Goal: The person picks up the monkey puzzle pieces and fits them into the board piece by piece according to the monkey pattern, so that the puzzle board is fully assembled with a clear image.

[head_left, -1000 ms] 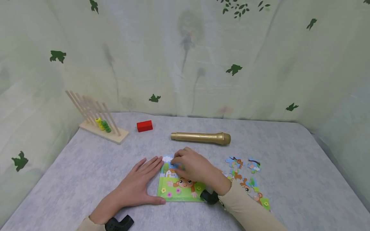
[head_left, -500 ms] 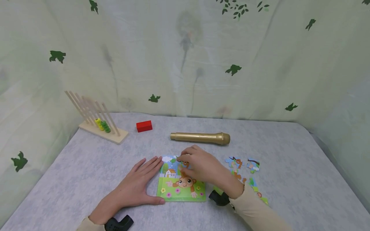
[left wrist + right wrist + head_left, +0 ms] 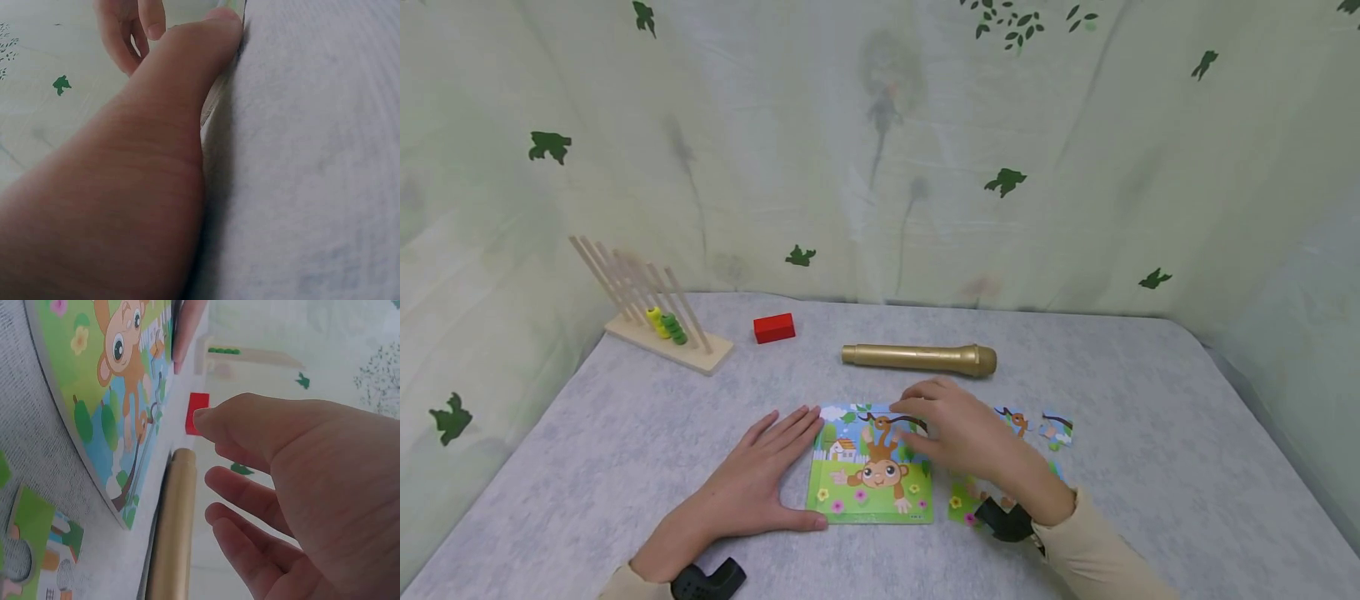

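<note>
A square picture board (image 3: 872,500) with a cartoon monkey hanging from a branch lies flat on the table. My left hand (image 3: 760,483) lies spread along its left side, fingertips at the upper left edge and thumb by the lower left corner. Over the board's upper right part is my right hand (image 3: 962,433), fingers loosely bent. The right wrist view shows nothing between that thumb (image 3: 209,422) and the fingers. To the right of the board lie several loose jigsaw pieces (image 3: 1058,428), partly hidden under the right forearm; one piece (image 3: 34,519) also shows in the right wrist view.
Behind the board a gold toy microphone (image 3: 917,357) lies sideways. A red block (image 3: 774,328) is farther back, left of it. At the back left stands a wooden peg rack (image 3: 711,358) with yellow and green beads. A leaf-patterned cloth (image 3: 850,167) hangs behind the table.
My right hand has moved rightward across the board's upper part, uncovering the monkey's legs, tail and the branch. The left hand has stayed in place.
</note>
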Available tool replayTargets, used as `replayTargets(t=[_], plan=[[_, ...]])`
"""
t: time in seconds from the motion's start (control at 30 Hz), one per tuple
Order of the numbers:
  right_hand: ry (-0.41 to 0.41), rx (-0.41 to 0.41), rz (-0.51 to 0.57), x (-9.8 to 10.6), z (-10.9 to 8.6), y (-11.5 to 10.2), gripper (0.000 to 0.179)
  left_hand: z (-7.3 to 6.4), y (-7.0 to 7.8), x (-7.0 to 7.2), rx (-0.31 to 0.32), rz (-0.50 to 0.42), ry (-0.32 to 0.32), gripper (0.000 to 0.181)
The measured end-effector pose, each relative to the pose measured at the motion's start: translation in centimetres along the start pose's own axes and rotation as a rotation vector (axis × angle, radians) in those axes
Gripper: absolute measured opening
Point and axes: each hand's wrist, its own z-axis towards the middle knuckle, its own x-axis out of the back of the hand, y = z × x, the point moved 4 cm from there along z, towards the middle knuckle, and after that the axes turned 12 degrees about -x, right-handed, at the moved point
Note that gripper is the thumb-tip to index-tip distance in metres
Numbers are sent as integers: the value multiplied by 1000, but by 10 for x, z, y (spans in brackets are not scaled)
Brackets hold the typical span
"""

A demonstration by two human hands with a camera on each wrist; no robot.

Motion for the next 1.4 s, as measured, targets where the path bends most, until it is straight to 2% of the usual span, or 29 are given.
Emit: replayTargets(t=[0.23, 0.57, 0.77, 1.1, 1.4], plan=[[12, -14, 48, 4, -12, 10, 34, 0, 0, -1, 5, -10, -16, 126], [19, -68, 20, 14, -23, 22, 38, -1, 0, 0, 9, -8, -26, 126], [-15, -128, 27, 18, -27, 32, 45, -3, 1, -3, 18, -12, -26, 125], [-54, -160, 36, 31, -31, 54, 45, -1, 1, -3, 0, 5, 11, 125], [-113, -186, 44, 44, -34, 73, 48, 2, 0, -1, 0, 18, -11, 125]])
